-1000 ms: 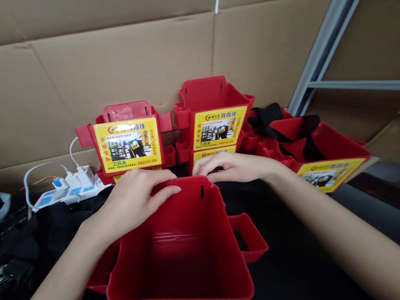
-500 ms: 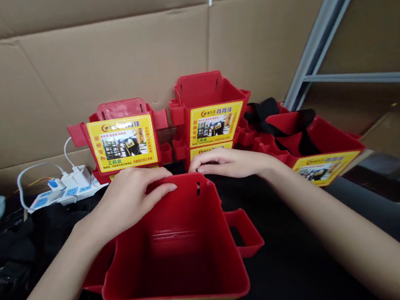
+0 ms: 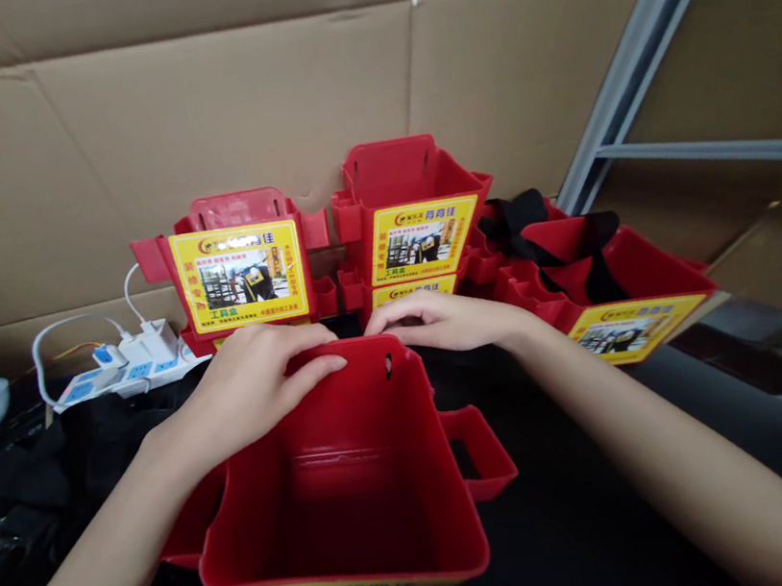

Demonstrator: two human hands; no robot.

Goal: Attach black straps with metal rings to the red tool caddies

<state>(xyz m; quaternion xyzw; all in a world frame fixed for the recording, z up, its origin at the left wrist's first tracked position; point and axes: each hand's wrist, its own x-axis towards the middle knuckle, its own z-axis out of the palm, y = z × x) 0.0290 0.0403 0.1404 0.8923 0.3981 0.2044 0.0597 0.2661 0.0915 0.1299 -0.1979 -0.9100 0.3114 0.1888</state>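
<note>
A red plastic tool box with side loops stands in front of me, its open top facing me. My left hand is closed over the rim of its far wall, thumb inside and fingers behind. Just behind the right end of that rim is my right hand, its fingers bent and pressed together near the slot in the wall. The box's edge hides those fingertips, so I cannot make out what they hold.
Labelled red tool boxes stand stacked at the back left and back centre. Another red tool box with black straps is at right. A white power strip with plugs lies left, beside black fabric. Cardboard stands behind.
Little differs. My right hand has shifted very slightly left behind the rim; my left hand keeps its hold on the tool box.
</note>
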